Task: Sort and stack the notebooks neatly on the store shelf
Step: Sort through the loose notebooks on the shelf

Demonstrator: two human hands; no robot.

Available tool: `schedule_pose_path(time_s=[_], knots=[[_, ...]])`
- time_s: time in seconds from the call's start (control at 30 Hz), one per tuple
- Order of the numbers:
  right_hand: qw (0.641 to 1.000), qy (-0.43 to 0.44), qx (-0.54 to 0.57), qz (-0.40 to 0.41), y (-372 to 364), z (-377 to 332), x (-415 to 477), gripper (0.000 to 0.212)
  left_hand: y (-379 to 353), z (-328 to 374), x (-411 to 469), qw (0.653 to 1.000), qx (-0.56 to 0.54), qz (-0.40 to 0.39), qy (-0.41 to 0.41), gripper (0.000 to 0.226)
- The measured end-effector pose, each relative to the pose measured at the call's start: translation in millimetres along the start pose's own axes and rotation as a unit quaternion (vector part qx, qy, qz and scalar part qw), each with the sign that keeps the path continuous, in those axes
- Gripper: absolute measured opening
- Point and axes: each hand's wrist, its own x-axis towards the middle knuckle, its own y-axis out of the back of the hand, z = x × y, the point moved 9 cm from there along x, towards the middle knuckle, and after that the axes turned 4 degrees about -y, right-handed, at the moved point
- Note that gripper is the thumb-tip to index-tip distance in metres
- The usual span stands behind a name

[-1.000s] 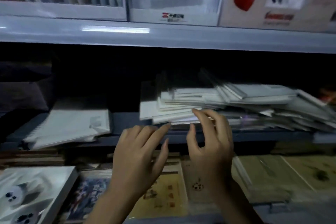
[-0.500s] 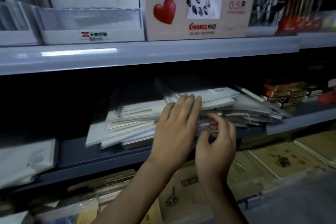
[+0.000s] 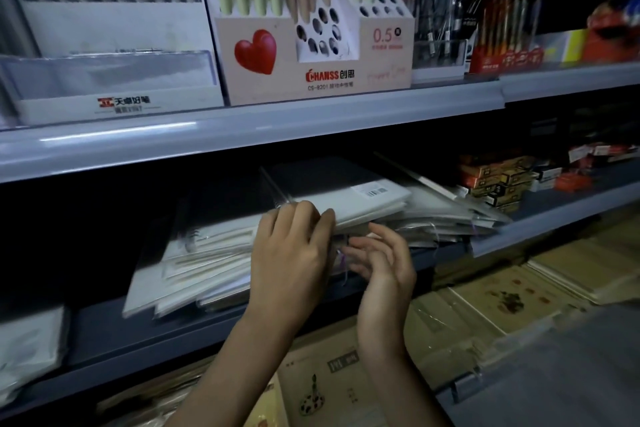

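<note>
Nearest, brown-covered notebooks [image 3: 502,302] lie flat on the lowest level. Above them the left hand [image 3: 291,253] curls its fingers over the front edge of the untidy notebook pile [image 3: 374,201] on the middle shelf [image 3: 145,333]. The right hand [image 3: 381,260] hangs just beside it, fingers loosely spread, gripping nothing. Stacked orange boxes [image 3: 498,180] crowd the pile's right. Farther up, a pen display box [image 3: 311,80] with a red heart reads "CHANSS" and "0.5".

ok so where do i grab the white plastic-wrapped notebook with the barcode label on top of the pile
Take the white plastic-wrapped notebook by its near long edge, coming from the front: it lies flat atop the loose pile, and the grey upper shelf likely leaves little room from above. The left hand curls over its near left corner.
</note>
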Motion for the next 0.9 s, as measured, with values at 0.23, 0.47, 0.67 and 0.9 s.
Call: schedule_pose_path(time_s=[0.23, 0.47, 0.67, 0.9], knots=[[0.973, -0.134, 0.156, -0.11, -15, -4, -8, 0.058, 28, -22, -7, 0.999, 0.014, 0.007, -0.033, 0.032], [0.961, -0.151, 0.088, -0.213, -36, -3, -34, 0.083, 67, -76, -69, 0.999, -0.032, 0.027, 0.022, 0.031], [0.936, -0.167, 0.067, -0.302, -57, 9, -63, 0.045, 89, -112, -108, 0.969, -0.191, -0.002, 0.153, 0.027], [0.927, -0.169, -0.029, -0.335, -75, 27, -80, 0.05, 74, -162, -187, 0.635, -0.538, 0.082, 0.548, 0.058]])
